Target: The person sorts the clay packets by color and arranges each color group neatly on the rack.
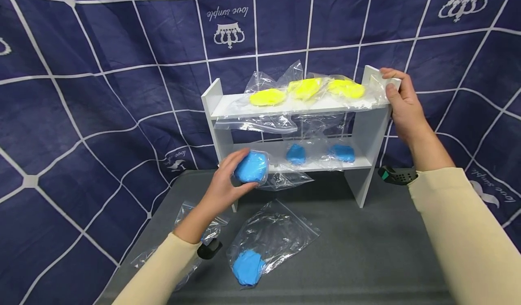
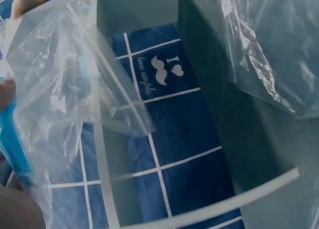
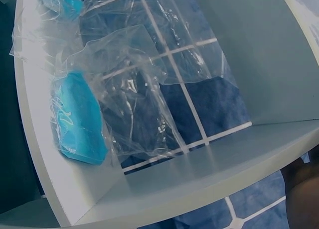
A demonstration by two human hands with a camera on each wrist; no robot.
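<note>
My left hand [image 1: 225, 180] holds a clear zip bag with a rounded blue lump [image 1: 251, 167] in it, thumb below and fingers above, at the left end of the lower shelf board. The bag's loose plastic [image 2: 55, 89] trails toward the board in the left wrist view. With my right hand [image 1: 403, 101] I grip the top of the right side panel of a small white two-tier shelf [image 1: 373, 133]. On its lower board lie two bagged blue lumps [image 1: 296, 154], one also seen as a blue lump [image 3: 79, 119] in the right wrist view.
Three bagged yellow lumps [image 1: 267, 97] lie along the top board. In front of the shelf, a zip bag with a blue lump [image 1: 248, 267] lies on the dark grey table [image 1: 366, 259]. More clear bags [image 1: 185, 212] lie beneath my left forearm. A blue checked cloth [image 1: 122, 47] hangs behind.
</note>
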